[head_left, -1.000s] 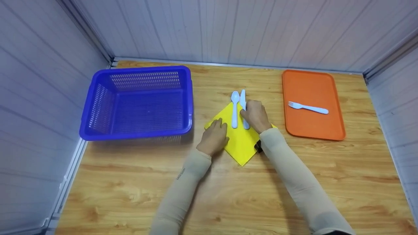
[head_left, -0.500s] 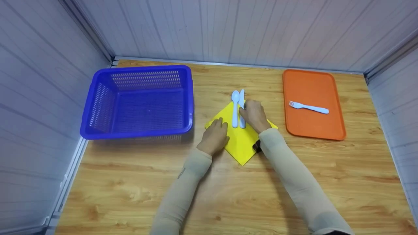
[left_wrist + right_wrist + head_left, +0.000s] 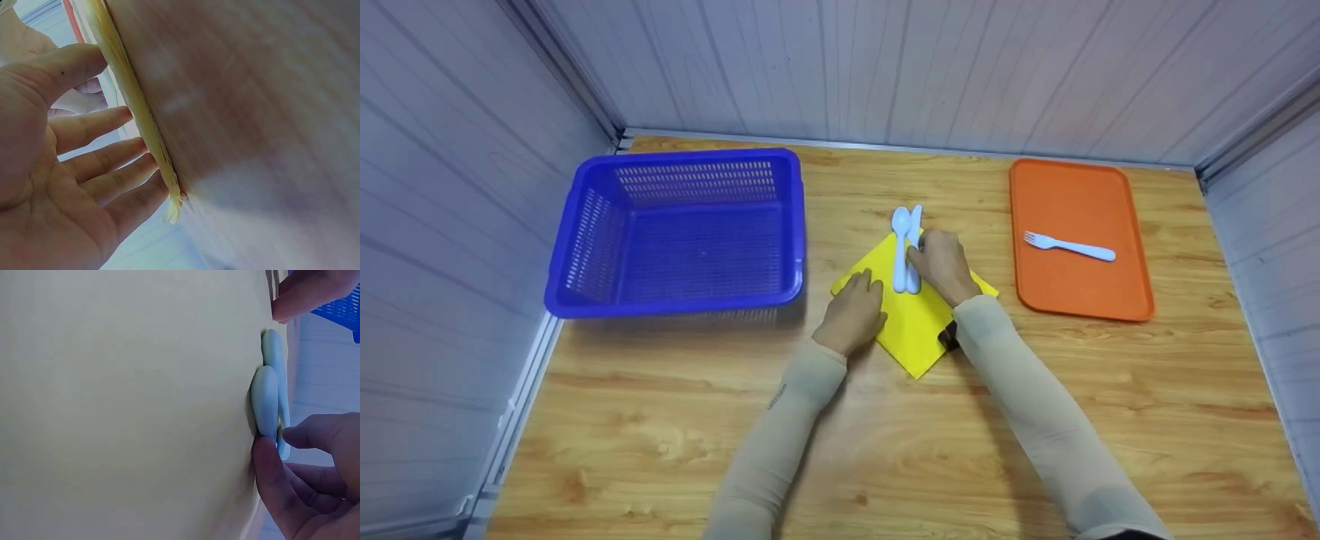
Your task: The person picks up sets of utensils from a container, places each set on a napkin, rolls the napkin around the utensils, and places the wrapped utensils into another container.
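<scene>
A yellow napkin point(image 3: 913, 337) lies on the table, turned like a diamond. On its upper part a white plastic spoon point(image 3: 899, 259) and a white plastic knife point(image 3: 913, 280) lie side by side, handles towards the person. My right hand point(image 3: 945, 264) pinches the knife between thumb and fingers, covering part of it. In the right wrist view the knife handle point(image 3: 265, 399) lies against the spoon handle point(image 3: 273, 349). My left hand point(image 3: 851, 313) rests with extended fingertips on the napkin's left side; the left wrist view has them along the napkin edge point(image 3: 138, 107).
A blue plastic basket point(image 3: 675, 307) stands at the back left. On the right, an orange tray point(image 3: 1072, 289) carries a white plastic fork point(image 3: 1069, 246). Pale panels point(image 3: 855, 75) wall the wooden table point(image 3: 885, 465) at the back and sides.
My right hand has slid the knife left across the napkin, closing the gap to the spoon and turning it slightly. The left hand has stayed in place on the napkin.
</scene>
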{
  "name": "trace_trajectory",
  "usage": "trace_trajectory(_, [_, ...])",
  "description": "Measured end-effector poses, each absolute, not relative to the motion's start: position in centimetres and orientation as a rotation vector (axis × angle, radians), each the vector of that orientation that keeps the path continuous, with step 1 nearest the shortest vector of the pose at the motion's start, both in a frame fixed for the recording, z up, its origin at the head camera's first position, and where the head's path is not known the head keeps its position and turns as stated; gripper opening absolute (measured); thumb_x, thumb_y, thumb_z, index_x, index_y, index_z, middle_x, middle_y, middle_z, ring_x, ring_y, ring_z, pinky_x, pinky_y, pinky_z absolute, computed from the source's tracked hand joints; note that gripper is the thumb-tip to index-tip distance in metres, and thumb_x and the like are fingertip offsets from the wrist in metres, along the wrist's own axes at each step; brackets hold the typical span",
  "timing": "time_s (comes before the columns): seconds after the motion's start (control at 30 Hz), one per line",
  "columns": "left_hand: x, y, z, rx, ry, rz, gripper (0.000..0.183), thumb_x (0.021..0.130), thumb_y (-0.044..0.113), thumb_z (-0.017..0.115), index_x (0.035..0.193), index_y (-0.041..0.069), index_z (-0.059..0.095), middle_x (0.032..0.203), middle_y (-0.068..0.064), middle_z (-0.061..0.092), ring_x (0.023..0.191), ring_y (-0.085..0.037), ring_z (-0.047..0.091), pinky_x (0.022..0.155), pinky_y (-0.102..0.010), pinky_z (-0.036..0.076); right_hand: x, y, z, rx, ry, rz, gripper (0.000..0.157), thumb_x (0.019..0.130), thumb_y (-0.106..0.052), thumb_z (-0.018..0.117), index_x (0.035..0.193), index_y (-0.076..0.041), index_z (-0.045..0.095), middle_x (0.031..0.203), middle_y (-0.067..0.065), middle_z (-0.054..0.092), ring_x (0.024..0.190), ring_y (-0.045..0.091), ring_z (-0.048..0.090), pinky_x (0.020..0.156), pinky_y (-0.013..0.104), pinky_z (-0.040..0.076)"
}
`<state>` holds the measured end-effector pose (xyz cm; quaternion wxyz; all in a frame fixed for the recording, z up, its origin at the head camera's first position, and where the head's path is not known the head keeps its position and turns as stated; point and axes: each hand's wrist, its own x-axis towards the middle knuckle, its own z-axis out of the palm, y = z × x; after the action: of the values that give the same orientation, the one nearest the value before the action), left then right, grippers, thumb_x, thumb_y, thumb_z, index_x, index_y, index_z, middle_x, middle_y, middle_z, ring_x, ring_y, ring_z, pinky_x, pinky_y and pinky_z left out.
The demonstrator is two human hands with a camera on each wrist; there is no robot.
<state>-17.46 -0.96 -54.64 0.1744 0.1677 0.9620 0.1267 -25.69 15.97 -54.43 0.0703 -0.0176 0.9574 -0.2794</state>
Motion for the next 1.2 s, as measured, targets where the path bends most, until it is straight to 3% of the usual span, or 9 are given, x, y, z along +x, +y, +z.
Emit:
trace_trajectory(0.3, [-17.5, -1.0, -54.7, 0.497, 2.746, 0.34, 0.057, 0.101, 0.027, 0.06, 0.146, -0.003, 0.044, 0.156, -0.025, 0.03, 0.144, -0.038, 0.03, 0.113, -0.046, 0.033, -25.7, 16.1, -54.5, -0.072, 2.891, -0.841, 0.026, 0.094, -0.014, 0.058, 0.07, -0.005, 0.058, 0.061, 0.0, 0.043, 0.05, 0.011, 0.041, 0.045, 0.024, 0.034])
trace_trajectory(0.67, [-17.9, -0.8, -54.1, 0.435, 2.709, 0.352, 0.053, 0.1, 0.024, 0.059, 0.146, 0.001, 0.047, 0.157, -0.021, 0.032, 0.145, -0.036, 0.029, 0.108, -0.051, 0.04, -25.7, 16.0, -54.4, -0.029, 2.866, -0.85, 0.025, 0.095, -0.016, 0.058, 0.073, -0.004, 0.061, 0.062, 0.002, 0.046, 0.051, 0.012, 0.042, 0.047, 0.025, 0.035])
trace_trajectory(0.97, [-18.4, 0.7, -52.6, 0.584, 2.842, 0.344, 0.045, 0.099, 0.026, 0.061, 0.136, 0.001, 0.058, 0.149, -0.019, 0.045, 0.139, -0.034, 0.04, 0.107, -0.047, 0.042, -25.6, 17.3, -53.4, -0.1, 2.933, -0.794, 0.019, 0.097, -0.013, 0.059, 0.091, 0.003, 0.068, 0.075, 0.01, 0.059, 0.059, 0.017, 0.051, 0.055, 0.029, 0.043])
trace_trajectory(1.2, [-18.7, 4.1, -52.2, 0.801, 2.893, 0.322, 0.044, 0.101, 0.029, 0.058, 0.136, 0.003, 0.059, 0.15, -0.014, 0.046, 0.138, -0.027, 0.042, 0.108, -0.038, 0.042, -26.0, 20.7, -51.4, -0.134, 2.995, -0.687, 0.026, 0.099, -0.011, 0.056, 0.117, 0.005, 0.067, 0.105, 0.021, 0.068, 0.089, 0.03, 0.066, 0.076, 0.044, 0.056])
